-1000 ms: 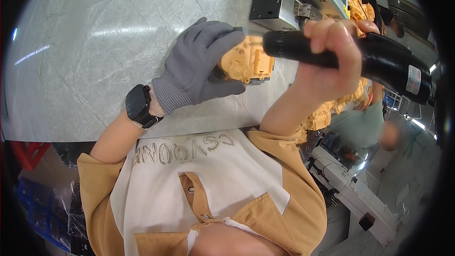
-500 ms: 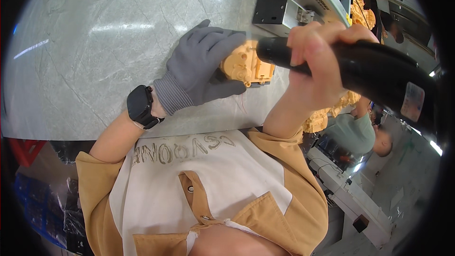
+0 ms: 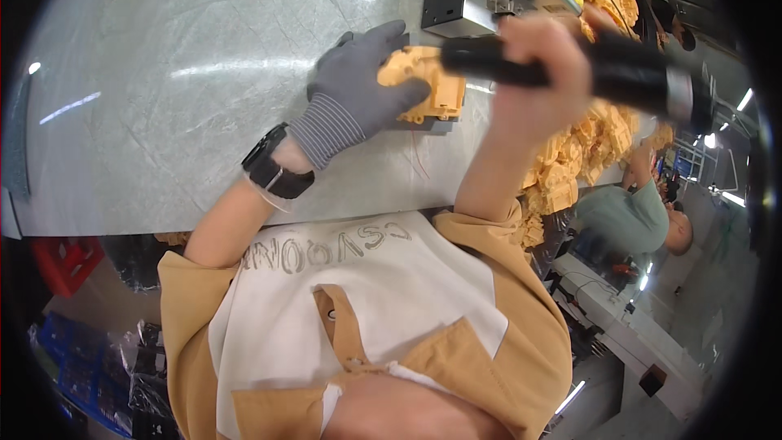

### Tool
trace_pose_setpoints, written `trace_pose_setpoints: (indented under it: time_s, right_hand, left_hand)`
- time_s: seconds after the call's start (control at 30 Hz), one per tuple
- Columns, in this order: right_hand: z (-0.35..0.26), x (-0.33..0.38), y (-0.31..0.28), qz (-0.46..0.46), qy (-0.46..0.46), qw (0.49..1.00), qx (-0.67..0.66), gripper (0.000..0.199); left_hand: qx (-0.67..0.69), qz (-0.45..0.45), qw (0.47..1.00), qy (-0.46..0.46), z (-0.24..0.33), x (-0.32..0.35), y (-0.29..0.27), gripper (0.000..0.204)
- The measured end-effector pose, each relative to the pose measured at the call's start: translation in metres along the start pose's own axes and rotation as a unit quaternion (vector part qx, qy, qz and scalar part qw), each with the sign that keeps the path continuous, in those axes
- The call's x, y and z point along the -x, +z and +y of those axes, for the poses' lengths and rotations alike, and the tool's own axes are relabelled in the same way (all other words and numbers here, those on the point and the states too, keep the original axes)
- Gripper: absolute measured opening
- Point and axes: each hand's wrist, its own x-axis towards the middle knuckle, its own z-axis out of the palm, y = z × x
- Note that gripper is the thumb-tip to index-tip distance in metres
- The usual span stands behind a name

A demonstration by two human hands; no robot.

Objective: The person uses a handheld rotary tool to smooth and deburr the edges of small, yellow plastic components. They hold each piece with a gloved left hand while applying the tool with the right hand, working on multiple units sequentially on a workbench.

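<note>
The grey-gloved left hand (image 3: 358, 90) pins a yellow moulded plastic part (image 3: 428, 85) to the grey bench (image 3: 163, 98) while the bare right hand (image 3: 542, 65) grips a black cylindrical power tool (image 3: 586, 69) at it, work seemingly mid-way.

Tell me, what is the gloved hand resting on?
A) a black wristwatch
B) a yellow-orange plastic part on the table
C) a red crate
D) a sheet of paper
B: the grey-gloved left hand presses on a yellow-orange plastic part lying on the grey table, while the bare right hand grips a black handheld tool pointed at that part.
</note>
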Motion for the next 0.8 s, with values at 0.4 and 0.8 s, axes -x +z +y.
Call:
trace_pose_setpoints:
  time_s: [0.4,0.8]
  right_hand:
    - [-0.067,0.048,-0.074,-0.007,-0.128,0.977,-0.173,0.028]
    - [-0.043,0.050,-0.083,0.113,-0.047,0.976,-0.180,0.035]
  left_hand:
    - [-0.004,0.324,0.913,0.249,-0.005,0.117,-0.062,0.048]
    - [0.210,0.786,0.578,-0.057,-0.256,0.266,-0.184,0.041]
